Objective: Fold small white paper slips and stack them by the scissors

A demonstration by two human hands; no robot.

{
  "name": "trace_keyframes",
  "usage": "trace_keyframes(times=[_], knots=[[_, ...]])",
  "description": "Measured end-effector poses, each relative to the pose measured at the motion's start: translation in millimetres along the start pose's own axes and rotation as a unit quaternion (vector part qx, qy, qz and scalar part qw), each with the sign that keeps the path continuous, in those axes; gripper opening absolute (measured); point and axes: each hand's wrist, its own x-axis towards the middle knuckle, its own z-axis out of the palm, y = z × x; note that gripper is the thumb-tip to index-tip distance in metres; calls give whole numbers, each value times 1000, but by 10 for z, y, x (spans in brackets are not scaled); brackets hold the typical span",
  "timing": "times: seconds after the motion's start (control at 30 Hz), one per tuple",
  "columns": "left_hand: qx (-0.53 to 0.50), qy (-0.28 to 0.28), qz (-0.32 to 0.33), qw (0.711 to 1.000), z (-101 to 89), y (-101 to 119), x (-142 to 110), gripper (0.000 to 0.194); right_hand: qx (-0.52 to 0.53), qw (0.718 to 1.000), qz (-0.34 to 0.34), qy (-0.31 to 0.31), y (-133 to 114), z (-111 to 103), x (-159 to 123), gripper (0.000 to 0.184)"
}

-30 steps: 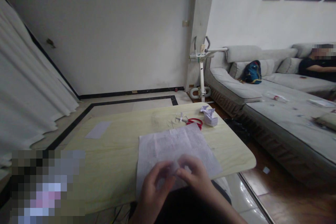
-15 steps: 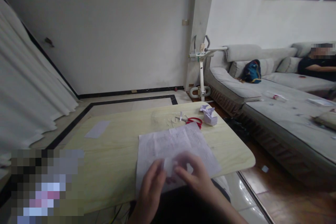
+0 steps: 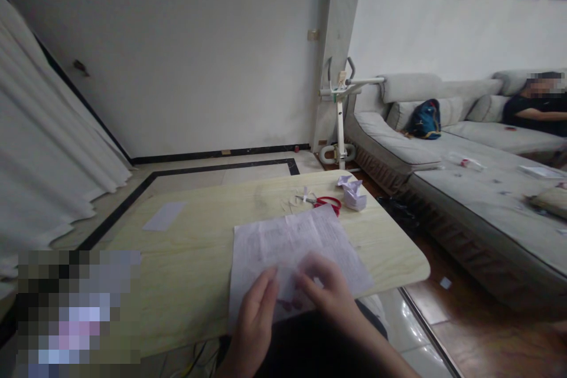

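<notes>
Above the near part of a large printed sheet (image 3: 270,242), my two hands face each other with a small piece of white paper (image 3: 287,284) between them. My left hand (image 3: 258,304) pinches its left side with thumb and fingers. The right side is in the fingers of my right hand (image 3: 325,283), which is blurred by movement. Blur also hides the exact shape of the small paper. Past the sheet's far edge lies a pair of red-handled scissors (image 3: 328,204), with paper scraps (image 3: 290,204) beside the blades.
Folded white paper pieces (image 3: 354,196) sit at the wooden table's (image 3: 195,260) far right corner. A rectangular white paper (image 3: 163,216) lies at left. Beyond the table are a grey sofa (image 3: 469,189) with a seated person (image 3: 534,109), and a white exercise machine (image 3: 340,118).
Both hands stay in nearly the same place, with slight finger movement. The small paper between them shows at a slightly different angle. Scissors and other papers have not moved.
</notes>
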Motion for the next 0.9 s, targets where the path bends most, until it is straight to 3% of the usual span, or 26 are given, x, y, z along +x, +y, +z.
trace_keyframes(times=[0.17,0.27,0.43,0.57,0.8,0.9], knots=[[0,-11,-9,1000,-20,-10,-19,42,92,994,54,-18,-17,-11,-7,27],[-20,-12,-31,999,-41,26,-11,45,53,998,25,-8,-37,-25,-2,28],[-13,23,-58,998,-41,50,13,51,6,999,11,-47,-39,-17,-16,23],[-21,32,-70,997,-27,57,4,53,-21,999,1,-31,6,-6,-29,20],[-121,-145,-21,982,-10,192,-18,33,-28,999,-7,-20,-5,-9,-12,17],[-146,-192,-17,970,-4,243,-13,25,-24,999,-1,-23,-21,-11,-3,17]])
